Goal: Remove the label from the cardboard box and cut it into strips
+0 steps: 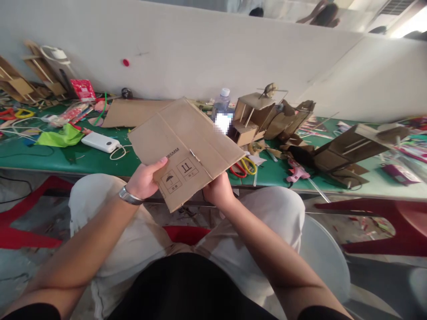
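Note:
I hold a flat piece of brown cardboard (187, 142) above my knees, in front of the green table (83, 160). It carries printed handling symbols and the letters "85MM". My left hand (145, 180), a watch on its wrist, grips the cardboard's near left edge with the thumb on top. My right hand (218, 191) grips the near right edge from below, its fingers mostly hidden behind the sheet.
On the table lie a white power bank (100, 142) with cable, a green cloth (60, 137), another cardboard sheet (133, 112), a water bottle (220, 104), scissors (243, 168), a pink glue gun (296, 171) and several cardboard models (267, 118). Red plastic stools (376, 224) stand at both sides.

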Tool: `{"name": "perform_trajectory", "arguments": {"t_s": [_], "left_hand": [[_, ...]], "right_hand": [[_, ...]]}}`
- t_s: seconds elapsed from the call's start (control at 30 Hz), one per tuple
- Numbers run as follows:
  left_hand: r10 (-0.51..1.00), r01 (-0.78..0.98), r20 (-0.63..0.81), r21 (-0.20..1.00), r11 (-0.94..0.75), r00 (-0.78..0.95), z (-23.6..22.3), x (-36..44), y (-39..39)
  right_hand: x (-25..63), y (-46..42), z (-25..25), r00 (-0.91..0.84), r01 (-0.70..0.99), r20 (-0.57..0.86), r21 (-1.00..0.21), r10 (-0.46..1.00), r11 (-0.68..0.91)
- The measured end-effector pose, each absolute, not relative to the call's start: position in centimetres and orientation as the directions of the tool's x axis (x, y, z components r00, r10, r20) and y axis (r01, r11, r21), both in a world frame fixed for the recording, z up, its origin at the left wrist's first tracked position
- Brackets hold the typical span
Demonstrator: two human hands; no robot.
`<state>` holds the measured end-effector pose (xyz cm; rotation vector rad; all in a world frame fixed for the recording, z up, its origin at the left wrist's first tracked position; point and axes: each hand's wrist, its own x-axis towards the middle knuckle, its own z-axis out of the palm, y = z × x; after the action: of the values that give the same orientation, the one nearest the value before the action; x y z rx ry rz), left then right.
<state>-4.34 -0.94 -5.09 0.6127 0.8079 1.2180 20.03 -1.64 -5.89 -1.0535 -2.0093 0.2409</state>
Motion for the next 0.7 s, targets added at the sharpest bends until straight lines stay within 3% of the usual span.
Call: {"name": "perform_trajectory", "arguments": {"t_s": [0.33,0.4,0.53,0.6,0.7], "left_hand": [[0.960,-0.635,-0.279,0.746,0.204,-0.020,-3.6,-3.6,-0.7],[0.976,-0.662,-0.198,0.744,0.086,-0.095,-3.2,-4.7,0.1],[0.942,-0.651,0.137,0.692,-0.312,-0.306,-2.0,-7.7,1.6],[0.932,-0.607,0.208,0.713,-0.352,-0.296,-1.7,-8.4,1.7],[0.949,-0.570,0.147,0.769,-0.288,-0.280,-1.8,-8.0,1.3]], "right_hand": [[19.7,-2.0,-4.9,-0.334,0.602,0.468,-0.563,0.818,0.567],[19.7,-2.4,-4.6,-0.332,0.619,0.434,-0.569,0.837,0.541],[20.6,-1.9,-3.8,-0.370,0.692,0.330,-0.526,0.868,0.495],[21.8,-0.8,-3.1,-0.299,0.748,0.316,-0.509,0.901,0.426],[25.7,1.3,-1.9,-0.138,0.835,0.298,-0.478,0.944,0.273]]}}
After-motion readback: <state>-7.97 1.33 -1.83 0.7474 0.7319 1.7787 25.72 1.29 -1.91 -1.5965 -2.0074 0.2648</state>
